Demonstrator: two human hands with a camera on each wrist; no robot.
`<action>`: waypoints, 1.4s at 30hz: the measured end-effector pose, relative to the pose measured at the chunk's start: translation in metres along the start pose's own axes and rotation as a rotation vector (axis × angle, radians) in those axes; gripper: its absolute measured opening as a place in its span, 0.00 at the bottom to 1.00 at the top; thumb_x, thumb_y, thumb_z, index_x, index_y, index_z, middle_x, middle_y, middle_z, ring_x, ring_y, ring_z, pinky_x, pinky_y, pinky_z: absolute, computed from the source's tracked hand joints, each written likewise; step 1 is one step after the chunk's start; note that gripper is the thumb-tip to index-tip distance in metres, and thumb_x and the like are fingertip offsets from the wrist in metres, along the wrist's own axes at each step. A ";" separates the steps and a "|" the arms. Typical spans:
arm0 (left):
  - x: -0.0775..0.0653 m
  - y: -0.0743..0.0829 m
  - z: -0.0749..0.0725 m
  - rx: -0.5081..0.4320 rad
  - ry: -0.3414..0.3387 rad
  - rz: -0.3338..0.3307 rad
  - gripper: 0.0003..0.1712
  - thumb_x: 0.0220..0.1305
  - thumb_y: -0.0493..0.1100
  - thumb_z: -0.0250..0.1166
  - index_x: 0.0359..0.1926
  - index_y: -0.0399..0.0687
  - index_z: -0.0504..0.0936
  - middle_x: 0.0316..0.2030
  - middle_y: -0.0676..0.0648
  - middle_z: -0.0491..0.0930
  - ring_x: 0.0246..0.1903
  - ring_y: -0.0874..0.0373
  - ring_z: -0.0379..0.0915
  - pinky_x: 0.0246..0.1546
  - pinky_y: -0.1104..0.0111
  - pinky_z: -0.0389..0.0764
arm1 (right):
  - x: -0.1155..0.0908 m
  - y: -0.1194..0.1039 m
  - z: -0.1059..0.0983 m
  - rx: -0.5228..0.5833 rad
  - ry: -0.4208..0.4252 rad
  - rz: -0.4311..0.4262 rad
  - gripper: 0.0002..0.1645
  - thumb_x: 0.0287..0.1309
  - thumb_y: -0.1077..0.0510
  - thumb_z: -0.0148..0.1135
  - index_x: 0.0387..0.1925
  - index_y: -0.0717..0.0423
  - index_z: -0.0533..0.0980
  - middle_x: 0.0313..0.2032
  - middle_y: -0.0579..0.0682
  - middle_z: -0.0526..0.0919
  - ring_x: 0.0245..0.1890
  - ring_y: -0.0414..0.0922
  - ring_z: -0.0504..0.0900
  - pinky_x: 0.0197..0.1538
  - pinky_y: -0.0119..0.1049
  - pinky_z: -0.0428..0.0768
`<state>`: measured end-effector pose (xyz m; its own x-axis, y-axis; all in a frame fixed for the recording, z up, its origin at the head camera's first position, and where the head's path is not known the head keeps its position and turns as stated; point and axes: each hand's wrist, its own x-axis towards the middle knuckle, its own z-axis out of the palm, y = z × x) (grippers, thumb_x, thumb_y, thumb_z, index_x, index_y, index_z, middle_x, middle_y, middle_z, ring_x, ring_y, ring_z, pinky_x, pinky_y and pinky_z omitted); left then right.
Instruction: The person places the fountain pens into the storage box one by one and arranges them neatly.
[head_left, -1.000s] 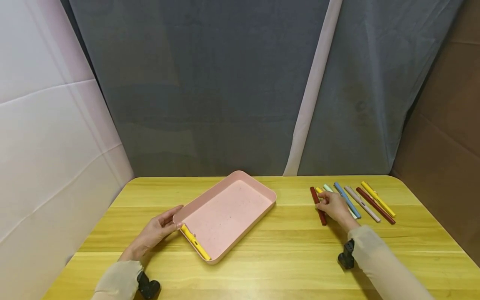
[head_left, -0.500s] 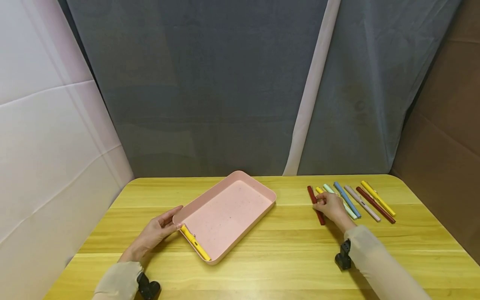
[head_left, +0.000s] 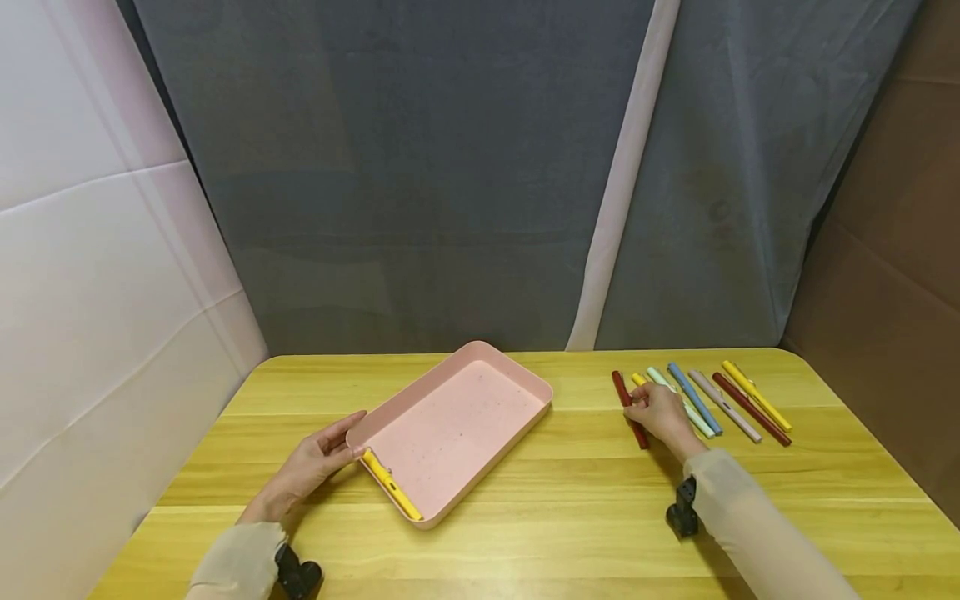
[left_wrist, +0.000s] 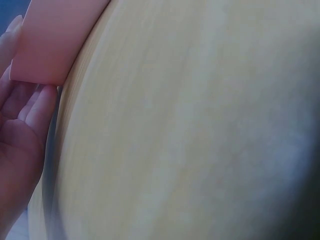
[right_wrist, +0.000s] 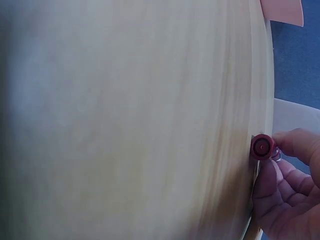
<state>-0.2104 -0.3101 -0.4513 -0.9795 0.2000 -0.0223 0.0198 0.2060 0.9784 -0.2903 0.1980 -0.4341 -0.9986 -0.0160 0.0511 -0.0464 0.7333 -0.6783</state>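
On the left, my left hand (head_left: 311,462) holds the near-left corner of a pink tray (head_left: 517,437), thumb at the rim and fingers along the outer wall. A yellow pen (head_left: 392,485) lies inside the tray along its short near side. My right hand (head_left: 660,414) pinches a dark red pen (head_left: 640,435) between thumb and fingers, low over the table. In the right wrist view the round end of this red pen (right_wrist: 262,147) faces the camera. Partly hidden behind the right hand are a yellow pen (head_left: 638,380) and a mint green pen (head_left: 657,377).
Farther right lie a blue pen (head_left: 693,398), a pale grey-lilac pen (head_left: 723,406), another dark red pen (head_left: 750,408) and another yellow pen (head_left: 757,397), roughly parallel. The wooden table (head_left: 555,525) ends at a grey curtain (head_left: 450,183) behind.
My right hand has moved slightly left, and the dark red pen has shifted left with it, away from the other pens. The left hand and tray have stayed put.
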 end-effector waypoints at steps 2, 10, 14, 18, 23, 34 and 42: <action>0.000 0.001 0.000 0.002 0.003 -0.005 0.39 0.63 0.37 0.62 0.70 0.32 0.53 0.67 0.28 0.53 0.49 0.79 0.68 0.46 0.82 0.73 | 0.000 -0.001 0.001 -0.013 0.006 -0.001 0.14 0.51 0.63 0.65 0.39 0.69 0.76 0.27 0.55 0.79 0.25 0.44 0.74 0.28 0.35 0.73; -0.001 0.001 0.000 0.011 0.012 -0.012 0.39 0.63 0.38 0.62 0.70 0.33 0.54 0.68 0.29 0.53 0.48 0.79 0.67 0.46 0.82 0.72 | -0.001 -0.005 0.002 -0.061 0.019 0.004 0.13 0.49 0.63 0.64 0.37 0.67 0.76 0.26 0.55 0.80 0.24 0.45 0.75 0.26 0.35 0.72; 0.000 0.001 0.000 0.015 0.009 -0.005 0.39 0.63 0.38 0.62 0.70 0.33 0.54 0.68 0.29 0.53 0.48 0.80 0.66 0.46 0.83 0.72 | -0.001 -0.005 0.002 -0.065 0.019 0.020 0.14 0.49 0.63 0.64 0.38 0.66 0.75 0.28 0.55 0.80 0.25 0.45 0.75 0.27 0.36 0.72; 0.000 0.000 0.000 0.007 0.006 -0.007 0.39 0.63 0.38 0.62 0.70 0.33 0.54 0.67 0.28 0.53 0.48 0.79 0.67 0.46 0.82 0.72 | 0.000 -0.004 0.002 -0.053 0.021 0.034 0.15 0.49 0.62 0.63 0.40 0.66 0.75 0.30 0.57 0.81 0.27 0.46 0.77 0.29 0.37 0.74; 0.001 0.000 0.000 0.004 0.005 -0.005 0.40 0.63 0.38 0.62 0.70 0.32 0.54 0.67 0.28 0.53 0.49 0.79 0.67 0.46 0.82 0.72 | -0.001 -0.004 0.003 -0.002 0.024 0.039 0.16 0.50 0.62 0.63 0.41 0.67 0.75 0.32 0.59 0.82 0.30 0.49 0.80 0.31 0.38 0.76; 0.000 -0.001 0.001 0.000 0.006 -0.001 0.40 0.63 0.38 0.62 0.70 0.32 0.53 0.67 0.27 0.53 0.49 0.79 0.68 0.46 0.81 0.73 | -0.003 -0.010 0.007 0.160 0.045 0.046 0.18 0.52 0.62 0.64 0.44 0.68 0.75 0.33 0.61 0.83 0.26 0.42 0.79 0.26 0.32 0.75; 0.001 -0.003 0.001 0.016 0.009 0.012 0.39 0.62 0.36 0.62 0.69 0.31 0.54 0.64 0.40 0.63 0.49 0.77 0.69 0.46 0.80 0.74 | -0.003 -0.026 0.010 0.323 0.034 0.029 0.19 0.54 0.65 0.61 0.47 0.70 0.72 0.26 0.55 0.82 0.18 0.38 0.74 0.22 0.34 0.75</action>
<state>-0.2108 -0.3099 -0.4542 -0.9809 0.1942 -0.0085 0.0348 0.2185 0.9752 -0.2860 0.1723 -0.4244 -0.9984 0.0284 0.0488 -0.0292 0.4798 -0.8769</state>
